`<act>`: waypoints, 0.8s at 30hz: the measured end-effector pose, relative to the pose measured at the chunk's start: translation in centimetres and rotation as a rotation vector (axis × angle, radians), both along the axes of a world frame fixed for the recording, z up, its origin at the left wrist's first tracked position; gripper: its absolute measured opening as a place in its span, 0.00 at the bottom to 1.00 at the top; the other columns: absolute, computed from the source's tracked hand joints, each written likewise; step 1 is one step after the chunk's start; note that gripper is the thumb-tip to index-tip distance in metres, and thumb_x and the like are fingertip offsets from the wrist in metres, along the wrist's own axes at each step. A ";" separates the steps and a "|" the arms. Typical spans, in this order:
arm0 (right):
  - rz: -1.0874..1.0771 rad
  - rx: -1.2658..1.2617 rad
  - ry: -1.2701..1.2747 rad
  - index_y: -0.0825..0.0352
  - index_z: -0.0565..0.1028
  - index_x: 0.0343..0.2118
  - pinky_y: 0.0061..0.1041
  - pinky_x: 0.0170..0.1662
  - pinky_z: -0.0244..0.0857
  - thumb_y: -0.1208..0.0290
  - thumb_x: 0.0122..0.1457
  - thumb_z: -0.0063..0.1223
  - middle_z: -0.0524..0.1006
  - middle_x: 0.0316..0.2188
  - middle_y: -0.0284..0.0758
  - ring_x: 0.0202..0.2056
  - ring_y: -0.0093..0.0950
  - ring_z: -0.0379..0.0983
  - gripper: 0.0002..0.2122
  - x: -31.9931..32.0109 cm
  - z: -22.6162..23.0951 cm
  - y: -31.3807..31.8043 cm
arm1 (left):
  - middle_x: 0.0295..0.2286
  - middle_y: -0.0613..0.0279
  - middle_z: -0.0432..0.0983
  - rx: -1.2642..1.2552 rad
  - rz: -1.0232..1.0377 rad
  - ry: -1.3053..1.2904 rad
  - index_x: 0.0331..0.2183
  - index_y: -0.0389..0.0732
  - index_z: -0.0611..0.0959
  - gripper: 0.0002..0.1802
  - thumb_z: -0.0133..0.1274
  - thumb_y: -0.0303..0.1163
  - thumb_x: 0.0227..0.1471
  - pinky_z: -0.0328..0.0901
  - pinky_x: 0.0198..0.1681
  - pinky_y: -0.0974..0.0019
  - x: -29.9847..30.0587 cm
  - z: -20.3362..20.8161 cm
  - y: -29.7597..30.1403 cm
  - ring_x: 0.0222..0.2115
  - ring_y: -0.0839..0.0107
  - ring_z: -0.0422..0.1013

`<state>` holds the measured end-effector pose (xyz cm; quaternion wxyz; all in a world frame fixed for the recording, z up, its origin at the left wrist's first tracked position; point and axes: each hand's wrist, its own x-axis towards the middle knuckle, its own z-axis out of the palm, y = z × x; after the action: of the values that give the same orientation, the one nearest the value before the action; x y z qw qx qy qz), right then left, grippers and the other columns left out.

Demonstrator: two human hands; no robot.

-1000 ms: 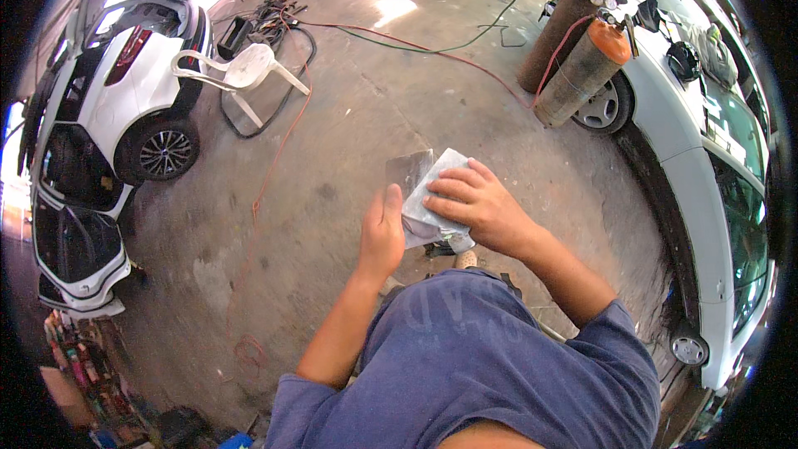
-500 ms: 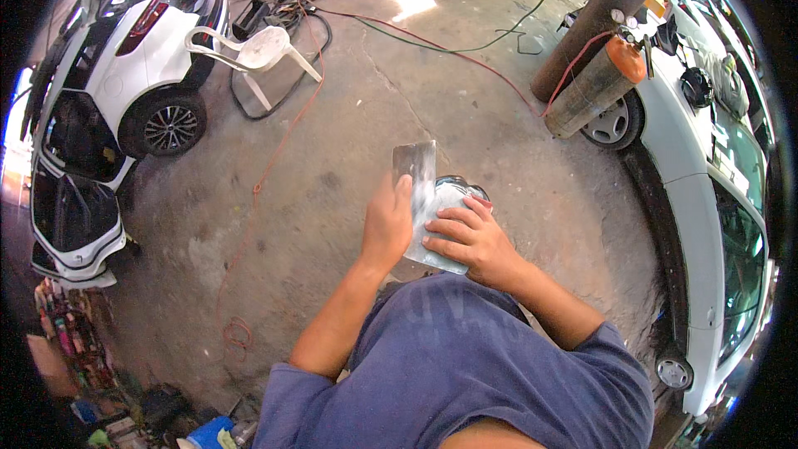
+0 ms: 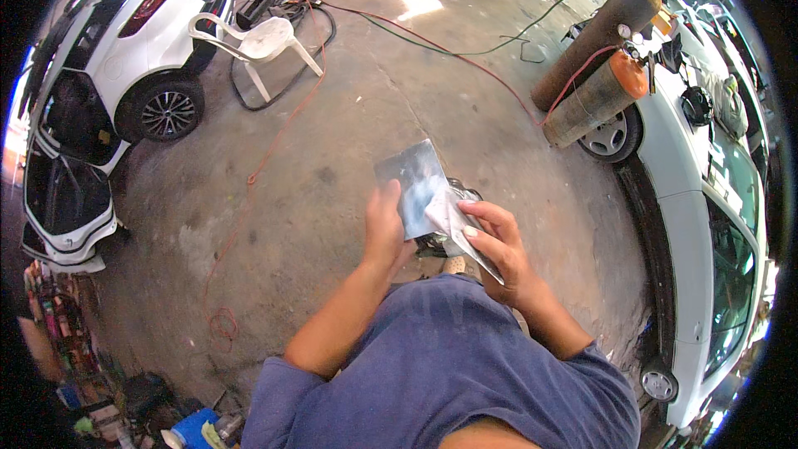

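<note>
Clasping a flat grey plate (image 3: pixel 416 183) near its left edge, the left hand (image 3: pixel 385 229) kept a firm grip on it. Just right of the plate, the right hand (image 3: pixel 506 251) had its grip narrowed on a pale folded sheet (image 3: pixel 448 214). Well beyond the plate stood a white chair (image 3: pixel 268 38), leftward, and an orange-topped cylinder (image 3: pixel 594 104), rightward.

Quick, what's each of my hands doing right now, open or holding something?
Left hand: closed, holding a flat, shiny plate.
Right hand: closed, holding a pale, creased sheet; cloth or paper, I can't tell.
</note>
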<state>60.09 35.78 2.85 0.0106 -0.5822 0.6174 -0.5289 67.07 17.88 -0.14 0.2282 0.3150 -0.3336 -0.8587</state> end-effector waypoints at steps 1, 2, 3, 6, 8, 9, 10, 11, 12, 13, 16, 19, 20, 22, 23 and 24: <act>0.016 0.035 0.012 0.57 0.70 0.57 0.45 0.62 0.58 0.85 0.45 0.65 0.63 0.59 0.47 0.59 0.48 0.63 0.33 0.2 -0.1 -0.1 | 0.40 0.52 0.77 0.074 0.013 0.029 0.47 0.34 0.73 0.16 0.42 0.36 0.66 0.71 0.45 0.57 0.3 0.1 0.6 0.39 0.61 0.76; 0.036 0.069 0.025 0.57 0.70 0.57 0.45 0.62 0.58 0.85 0.45 0.65 0.62 0.59 0.47 0.60 0.48 0.63 0.33 0.3 -0.3 -0.3 | 0.41 0.53 0.77 0.147 0.029 0.059 0.47 0.35 0.73 0.16 0.42 0.36 0.66 0.71 0.45 0.57 0.6 0.5 1.1 0.39 0.62 0.77; 0.023 0.052 0.036 0.57 0.70 0.57 0.43 0.62 0.58 0.85 0.46 0.64 0.61 0.60 0.48 0.60 0.47 0.62 0.33 0.5 -1.1 -0.6 | 0.40 0.53 0.77 0.130 0.031 0.091 0.48 0.34 0.73 0.16 0.42 0.35 0.66 0.71 0.46 0.56 1.1 0.0 1.3 0.40 0.61 0.76; -0.003 0.113 -0.064 0.57 0.70 0.58 0.42 0.62 0.58 0.86 0.46 0.62 0.62 0.59 0.47 0.59 0.48 0.63 0.33 0.5 -4.5 -0.5 | 0.41 0.54 0.77 0.119 0.086 -0.002 0.48 0.35 0.73 0.16 0.43 0.36 0.65 0.71 0.47 0.55 1.9 -0.8 1.8 0.41 0.61 0.76; -0.030 0.206 -0.114 0.56 0.71 0.58 0.40 0.62 0.57 0.88 0.47 0.59 0.63 0.58 0.46 0.59 0.48 0.63 0.33 0.1 -6.0 -0.3 | 0.42 0.55 0.77 0.166 0.119 -0.023 0.48 0.36 0.73 0.16 0.44 0.36 0.65 0.71 0.48 0.54 2.6 -1.1 2.0 0.42 0.61 0.76; -0.043 0.253 -0.137 0.56 0.71 0.58 0.40 0.62 0.57 0.88 0.47 0.58 0.64 0.58 0.45 0.59 0.48 0.63 0.33 -0.2 -6.7 0.0 | 0.42 0.56 0.77 0.190 0.135 -0.033 0.48 0.36 0.73 0.16 0.45 0.36 0.64 0.71 0.48 0.54 3.0 -1.2 2.1 0.43 0.61 0.76; -0.051 0.372 -0.089 0.56 0.71 0.58 0.39 0.62 0.57 0.88 0.47 0.58 0.64 0.57 0.45 0.59 0.47 0.63 0.33 -0.7 -7.2 0.4 | 0.42 0.57 0.77 0.238 0.141 -0.038 0.47 0.37 0.74 0.15 0.46 0.37 0.64 0.71 0.48 0.54 3.5 -1.2 2.2 0.42 0.61 0.76; -0.058 0.489 -0.038 0.56 0.71 0.58 0.38 0.62 0.58 0.87 0.47 0.58 0.65 0.57 0.45 0.59 0.46 0.63 0.33 -1.5 -7.5 0.9 | 0.42 0.58 0.78 0.283 0.148 -0.041 0.47 0.38 0.75 0.15 0.46 0.37 0.64 0.71 0.48 0.54 3.9 -1.2 2.1 0.42 0.61 0.76; -0.067 0.601 0.018 0.56 0.70 0.58 0.37 0.62 0.58 0.87 0.47 0.58 0.65 0.56 0.44 0.59 0.45 0.63 0.33 -2.5 -8.4 1.4 | 0.42 0.58 0.78 0.324 0.154 -0.040 0.47 0.38 0.75 0.15 0.47 0.37 0.64 0.71 0.48 0.54 4.0 -1.3 1.8 0.42 0.61 0.76; -0.095 0.532 -0.060 0.60 0.70 0.58 0.35 0.60 0.59 0.86 0.48 0.56 0.69 0.54 0.41 0.57 0.41 0.66 0.30 -3.0 -11.2 2.5 | 0.42 0.59 0.77 0.333 0.117 -0.012 0.47 0.38 0.75 0.15 0.47 0.36 0.63 0.70 0.49 0.55 4.1 -1.0 1.2 0.43 0.62 0.75; -0.382 0.278 -0.910 0.65 0.71 0.56 0.35 0.60 0.60 0.86 0.50 0.52 0.73 0.49 0.39 0.54 0.39 0.69 0.26 -2.8 -11.8 2.5 | 0.43 0.59 0.77 0.390 0.034 0.019 0.46 0.39 0.76 0.15 0.49 0.38 0.62 0.69 0.49 0.56 4.5 -1.1 0.3 0.43 0.64 0.75; -0.143 -0.116 -1.475 0.69 0.71 0.52 0.41 0.56 0.65 0.88 0.49 0.46 0.76 0.46 0.39 0.50 0.38 0.73 0.23 -3.6 -7.4 -1.1 | 0.42 0.59 0.79 0.402 -0.065 -0.013 0.46 0.41 0.79 0.19 0.50 0.44 0.61 0.70 0.49 0.55 4.3 -2.7 0.8 0.43 0.64 0.77; -0.070 -0.188 -1.570 0.69 0.70 0.51 0.42 0.55 0.67 0.88 0.48 0.46 0.76 0.46 0.39 0.49 0.38 0.74 0.23 -3.8 -6.5 -1.6 | 0.42 0.59 0.80 0.406 -0.119 -0.006 0.46 0.41 0.79 0.18 0.50 0.43 0.61 0.71 0.48 0.56 4.3 -2.6 0.9 0.42 0.64 0.77; -0.052 -0.213 -1.578 0.70 0.71 0.49 0.46 0.55 0.67 0.86 0.49 0.46 0.76 0.46 0.40 0.50 0.39 0.74 0.22 -3.6 -4.8 -2.3 | 0.41 0.59 0.80 0.444 -0.206 0.013 0.45 0.41 0.79 0.17 0.50 0.42 0.61 0.71 0.46 0.55 4.3 -2.1 1.1 0.41 0.64 0.77; -0.050 -0.224 -1.590 0.70 0.72 0.49 0.46 0.55 0.67 0.86 0.48 0.47 0.77 0.46 0.41 0.50 0.39 0.74 0.22 -3.3 -4.0 -2.5 | 0.40 0.60 0.79 0.408 -0.173 0.014 0.44 0.40 0.78 0.16 0.50 0.41 0.61 0.71 0.46 0.56 4.1 -1.9 1.1 0.40 0.65 0.76; -0.047 -0.236 -1.602 0.70 0.72 0.49 0.46 0.55 0.67 0.87 0.48 0.47 0.77 0.46 0.41 0.50 0.40 0.74 0.22 -3.1 -3.4 -2.5 | 0.40 0.60 0.79 0.372 -0.139 0.015 0.43 0.40 0.78 0.14 0.50 0.39 0.62 0.71 0.46 0.57 4.0 -1.6 1.1 0.40 0.66 0.76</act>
<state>57.02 33.28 -0.56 0.3770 -0.0109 0.3745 -0.8470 71.05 19.00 -1.72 0.1090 0.3215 -0.1885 -0.9215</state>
